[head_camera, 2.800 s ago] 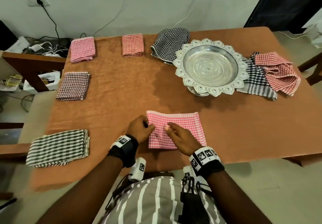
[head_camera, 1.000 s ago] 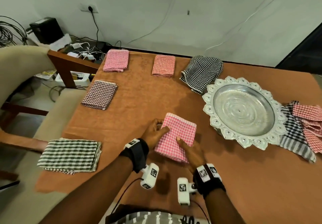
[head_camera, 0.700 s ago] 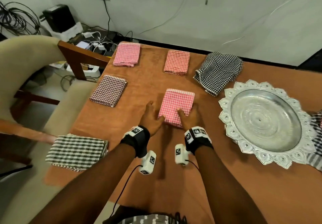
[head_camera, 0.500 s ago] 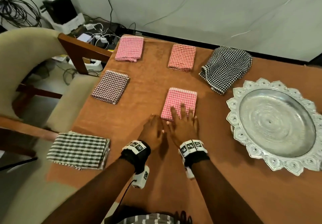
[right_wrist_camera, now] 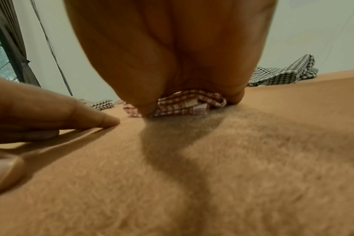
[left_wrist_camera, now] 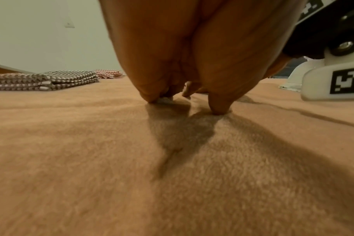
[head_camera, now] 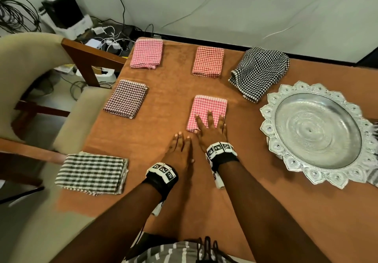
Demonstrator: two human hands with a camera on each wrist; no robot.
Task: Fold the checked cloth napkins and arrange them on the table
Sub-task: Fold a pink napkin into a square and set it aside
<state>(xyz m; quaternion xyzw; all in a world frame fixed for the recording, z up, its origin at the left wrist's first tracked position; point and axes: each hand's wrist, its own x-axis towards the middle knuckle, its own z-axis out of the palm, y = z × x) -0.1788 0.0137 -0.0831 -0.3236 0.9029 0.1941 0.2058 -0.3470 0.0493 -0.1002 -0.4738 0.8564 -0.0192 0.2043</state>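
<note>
Six folded checked napkins lie on the desk, and at the right edge of the head view a further cloth is cut off behind the silver tray, too little of it showing to tell its fold. In both wrist views the palm fills the upper frame, so the fingers are mostly hidden there.

Taking the silver tray as landmark: the pink checked napkin lies folded just left of it, apart from its rim. The right hand rests flat on the near half of this napkin, fingers straight and spread, pressing rather than gripping; the right wrist view shows the napkin's layered near edge squeezed under the heel of the palm. The left hand lies flat on the bare desk, further left of the tray and just beside the right hand, fingers straight, holding nothing, apart from the napkin's near left corner.

Beyond the tray sits the black-and-white napkin, loosely folded. Further left lie the orange, pink, maroon and grey-striped ones.
</note>
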